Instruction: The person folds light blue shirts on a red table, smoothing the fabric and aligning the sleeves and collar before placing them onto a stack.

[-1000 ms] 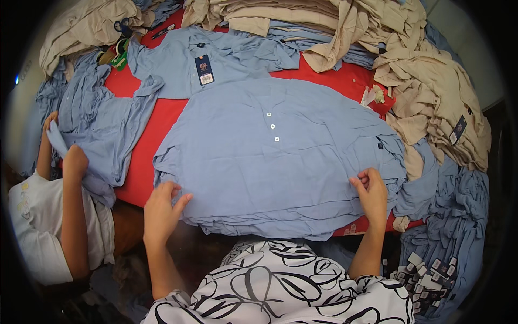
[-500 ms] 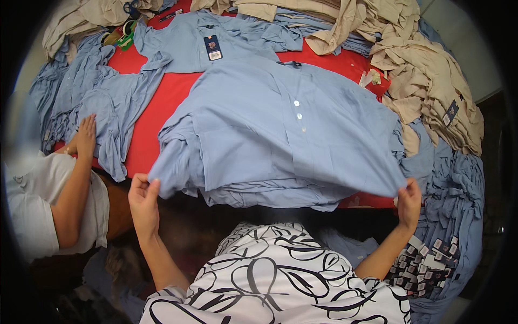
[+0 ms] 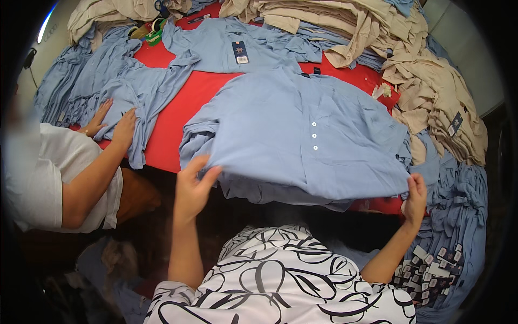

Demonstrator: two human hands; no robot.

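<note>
The light blue shirt [image 3: 264, 135] lay spread at the near edge of the table [image 3: 164, 127], its neckline toward the far edge and its hem raised toward you. Your right hand [image 3: 415, 198] had its grip closed on the hem's right corner, thumb and fingers pinching the cloth, the forearm slanting outward and up. Your left hand [image 3: 192, 188] stood at the hem's left part, forearm nearly upright, thumb and forefinger apart at their tips against the fabric; blur meant you could not tell whether that grip held the cloth.

The fabric looked thin, soft and matte, drawn fairly smooth across the front and crumpled at the left sleeve. Three round white buttons [image 3: 314, 135] ran down below the neckline. Under the hem, loose layers of blue cloth [image 3: 259, 191] hung over the near edge.

Farther out, red covering showed on the table. A second blue shirt [image 3: 216, 44] lay toward the far edge, bearing a dark rectangular hang tag [image 3: 240, 52]. Wrinkled beige garments [image 3: 434, 97] were heaped along the right edge. Toward the left edge, a co-worker's hands [image 3: 124, 128] rested on a rumpled blue garment [image 3: 123, 94].
</note>
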